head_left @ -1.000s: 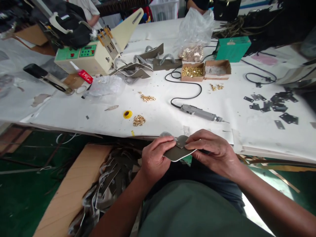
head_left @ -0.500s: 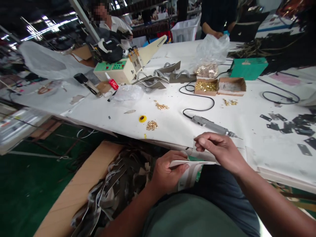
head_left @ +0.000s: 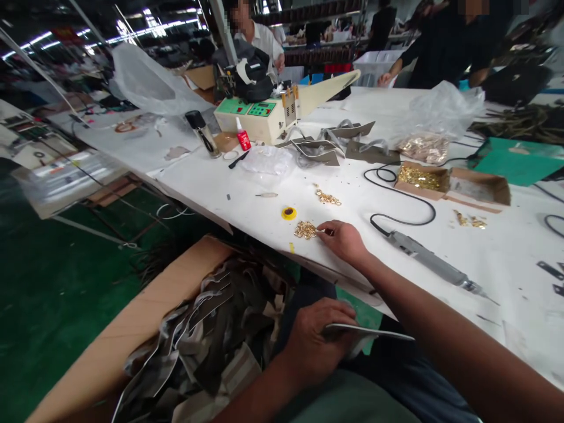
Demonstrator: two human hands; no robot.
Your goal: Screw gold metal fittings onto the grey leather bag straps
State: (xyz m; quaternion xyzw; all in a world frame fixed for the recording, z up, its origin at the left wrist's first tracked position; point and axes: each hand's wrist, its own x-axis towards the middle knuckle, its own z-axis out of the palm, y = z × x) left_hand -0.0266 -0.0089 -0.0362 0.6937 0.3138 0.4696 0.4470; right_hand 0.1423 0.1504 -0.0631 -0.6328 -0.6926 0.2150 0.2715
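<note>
Currently, right arm: stretched forward from the lower right, its forearm running up and to the left across the table's front edge.
Right hand (head_left: 346, 239): low over the white table (head_left: 258, 214), back of the hand upward, fingers bent and pointing left, their tips drawn together at the edge of the gold pieces (head_left: 305, 230); too small to make out whether one is pinched there.
Left arm: coming up from the bottom edge, bent in close to the body.
Left hand (head_left: 319, 335): above the lap, in front of the table, knuckles upward, closed around one end of the flat piece (head_left: 374, 333).
Flat piece: off the table and below the right forearm, seen nearly edge-on as a thin pale strip; its visible length runs left to right with a slight drop, the free end pointing right. What hangs beneath it is unclear.
Gold pieces: a small heap near the front edge, with no single direction to it; the yellow ring (head_left: 289, 213) lies just beside it on the left.
Electric screwdriver (head_left: 429, 258): lying beyond the right forearm, long axis slanting down to the right, bit toward the lower right, cord leaving the other end.
</note>
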